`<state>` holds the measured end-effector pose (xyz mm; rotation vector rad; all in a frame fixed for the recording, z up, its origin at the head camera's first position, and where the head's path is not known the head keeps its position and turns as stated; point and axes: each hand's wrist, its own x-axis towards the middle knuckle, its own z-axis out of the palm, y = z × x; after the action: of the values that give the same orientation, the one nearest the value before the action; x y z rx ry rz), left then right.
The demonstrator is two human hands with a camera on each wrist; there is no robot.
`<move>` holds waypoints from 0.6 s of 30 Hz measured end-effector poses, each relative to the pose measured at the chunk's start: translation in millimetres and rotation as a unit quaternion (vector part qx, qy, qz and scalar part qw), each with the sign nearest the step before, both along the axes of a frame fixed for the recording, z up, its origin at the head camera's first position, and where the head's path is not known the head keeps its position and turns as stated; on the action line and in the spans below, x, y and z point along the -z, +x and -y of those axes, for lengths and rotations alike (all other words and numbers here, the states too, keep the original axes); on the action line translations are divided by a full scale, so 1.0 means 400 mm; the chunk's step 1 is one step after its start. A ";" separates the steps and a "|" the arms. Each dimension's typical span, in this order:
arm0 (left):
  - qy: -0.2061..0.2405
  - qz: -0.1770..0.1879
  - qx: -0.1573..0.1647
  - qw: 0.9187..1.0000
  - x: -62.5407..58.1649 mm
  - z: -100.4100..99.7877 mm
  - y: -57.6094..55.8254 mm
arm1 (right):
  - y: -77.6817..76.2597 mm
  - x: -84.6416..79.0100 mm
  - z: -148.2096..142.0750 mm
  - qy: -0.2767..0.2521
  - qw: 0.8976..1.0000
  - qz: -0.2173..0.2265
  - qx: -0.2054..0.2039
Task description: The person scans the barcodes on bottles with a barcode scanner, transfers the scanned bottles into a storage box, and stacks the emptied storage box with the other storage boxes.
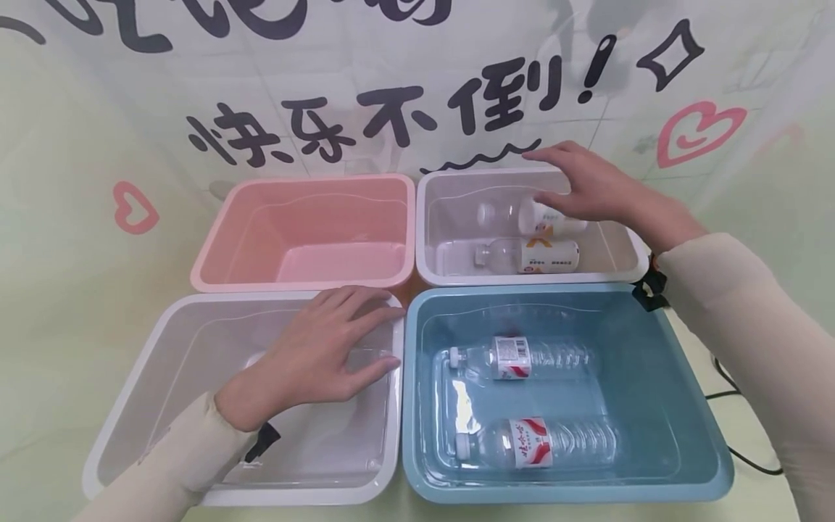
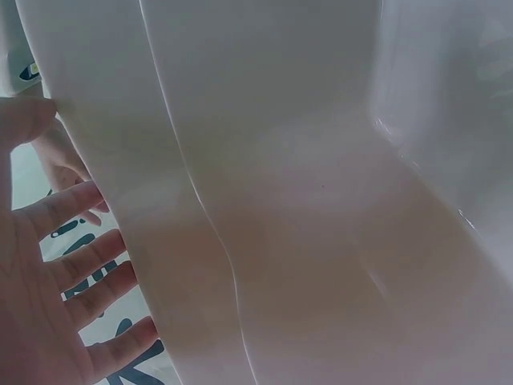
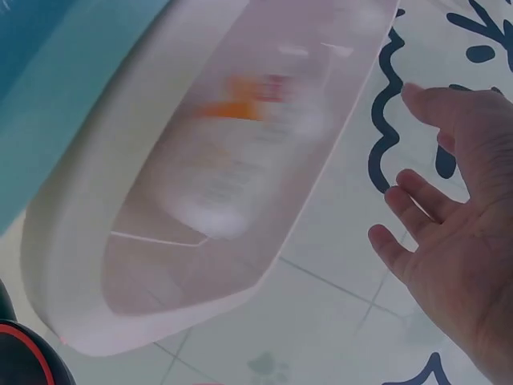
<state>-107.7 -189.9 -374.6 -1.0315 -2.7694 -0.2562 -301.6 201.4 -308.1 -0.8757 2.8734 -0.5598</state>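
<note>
My right hand (image 1: 590, 185) is over the back right white bin (image 1: 642, 264), fingers spread and holding nothing. Inside that bin lies a clear plastic bottle (image 1: 548, 257) with a white and orange label. Just behind it, under my hand, a second such bottle (image 1: 531, 216) looks blurred. In the right wrist view my right hand (image 3: 457, 216) stands apart from the bin's wall. My left hand (image 1: 320, 355) hovers over the front left white bin (image 1: 150, 362), fingers loosely bent and holding nothing. The left wrist view shows spread fingers (image 2: 96, 265) beside a pale bin wall.
A pink bin (image 1: 254, 232) stands at the back left. The front right blue bin (image 1: 691, 435) holds two clear bottles, one farther back (image 1: 512, 357) and one nearer (image 1: 531, 442), with red and white labels. Black cables (image 1: 757, 460) lie at the right. A printed sheet (image 1: 293, 87) hangs behind.
</note>
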 end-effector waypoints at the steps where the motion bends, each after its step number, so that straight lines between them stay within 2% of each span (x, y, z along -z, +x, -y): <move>1: -0.001 0.000 0.000 1.000 0.000 0.000 0.000 | 0.001 0.000 0.002 0.003 1.000 0.002 0.005; 6: -0.003 0.001 0.001 1.000 0.000 -0.001 -0.001 | 0.023 -0.007 0.004 0.013 1.000 0.012 -0.002; 11: -0.002 -0.001 0.004 1.000 0.001 -0.001 -0.002 | 0.059 -0.014 0.002 0.019 1.000 0.000 -0.014; 18: 0.000 -0.007 0.004 1.000 0.003 0.000 -0.004 | 0.101 -0.013 0.010 0.039 0.999 -0.008 -0.011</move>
<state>-109.2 -190.0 -375.9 -1.0420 -2.7533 -0.2493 -261.4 197.2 -302.8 -0.9031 2.8749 -0.4380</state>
